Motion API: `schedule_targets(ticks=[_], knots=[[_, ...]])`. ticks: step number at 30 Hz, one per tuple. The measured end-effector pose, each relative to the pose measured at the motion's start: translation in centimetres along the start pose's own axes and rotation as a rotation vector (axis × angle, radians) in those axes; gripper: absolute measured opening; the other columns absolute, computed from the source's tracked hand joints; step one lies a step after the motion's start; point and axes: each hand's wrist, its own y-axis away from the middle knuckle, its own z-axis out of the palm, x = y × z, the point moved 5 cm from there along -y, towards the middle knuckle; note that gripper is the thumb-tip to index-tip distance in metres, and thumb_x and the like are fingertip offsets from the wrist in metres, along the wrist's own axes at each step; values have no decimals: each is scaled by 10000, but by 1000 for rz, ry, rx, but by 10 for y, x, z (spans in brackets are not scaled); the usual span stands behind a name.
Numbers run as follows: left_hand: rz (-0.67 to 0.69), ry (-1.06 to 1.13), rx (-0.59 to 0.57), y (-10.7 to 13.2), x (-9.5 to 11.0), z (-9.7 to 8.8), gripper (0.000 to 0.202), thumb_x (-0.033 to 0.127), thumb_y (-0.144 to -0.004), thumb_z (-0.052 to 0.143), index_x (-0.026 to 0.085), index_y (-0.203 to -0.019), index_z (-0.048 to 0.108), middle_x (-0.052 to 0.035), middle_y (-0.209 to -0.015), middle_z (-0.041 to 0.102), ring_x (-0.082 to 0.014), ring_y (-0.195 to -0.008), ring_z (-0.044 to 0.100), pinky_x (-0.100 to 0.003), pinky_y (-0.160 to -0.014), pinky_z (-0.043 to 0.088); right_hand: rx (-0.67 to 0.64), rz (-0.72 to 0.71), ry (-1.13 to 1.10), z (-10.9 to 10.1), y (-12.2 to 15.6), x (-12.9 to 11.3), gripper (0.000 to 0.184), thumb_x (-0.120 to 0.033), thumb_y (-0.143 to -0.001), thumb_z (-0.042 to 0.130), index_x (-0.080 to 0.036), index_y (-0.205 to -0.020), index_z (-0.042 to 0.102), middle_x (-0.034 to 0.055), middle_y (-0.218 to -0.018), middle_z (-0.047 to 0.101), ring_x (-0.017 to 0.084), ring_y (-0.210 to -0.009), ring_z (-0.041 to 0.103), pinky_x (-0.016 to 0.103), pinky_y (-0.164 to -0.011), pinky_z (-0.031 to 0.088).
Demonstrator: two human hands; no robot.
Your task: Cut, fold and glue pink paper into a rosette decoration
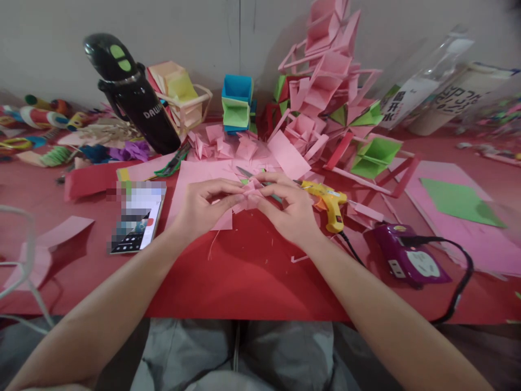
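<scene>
Between my two hands is a small folded pink paper piece (pixel 251 191), held a little above the red tabletop (pixel 252 271). My left hand (pixel 209 203) pinches its left side between thumb and fingers. The thumb and fingers of my right hand (pixel 287 203) close on its right side. Fingertips hide part of the folds. Behind and under the hands lies a flat pink sheet (pixel 195 176). Scissors with a dark blade (pixel 243 171) are partly covered by my right hand. A yellow hot glue gun (pixel 329 202) rests just right of that hand.
A smartphone (pixel 140 217) and black bottle (pixel 140 103) stand left. Several folded pink pieces (pixel 222 144) lie behind, near a tall pink paper stack (pixel 325 76) and a blue-green paper box (pixel 237 103). At right are a purple power strip (pixel 411 255) with a cable and a green sheet (pixel 459 201).
</scene>
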Motion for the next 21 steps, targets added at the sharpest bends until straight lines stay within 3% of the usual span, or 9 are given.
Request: schedule_targets(ticks=[14,21], knots=[[76,-73,33,1,4,0,69,245,-859,701,198,-835,746,-60,-942,776,-197,-921,724,-339,-881,578,0,-5,-44,3,1,1,52,-245,-859,725,-269,-855,771,30,-1102,703,180,-1050,666,394,-966,536],[60,-167,78,1,7,-4,90,242,-863,687,216,-796,741,-33,-924,783,-191,-898,727,-323,-854,579,50,8,-21,1,0,-1,58,-287,-837,749,-240,-819,720,49,-1074,694,197,-1039,666,408,-966,532]])
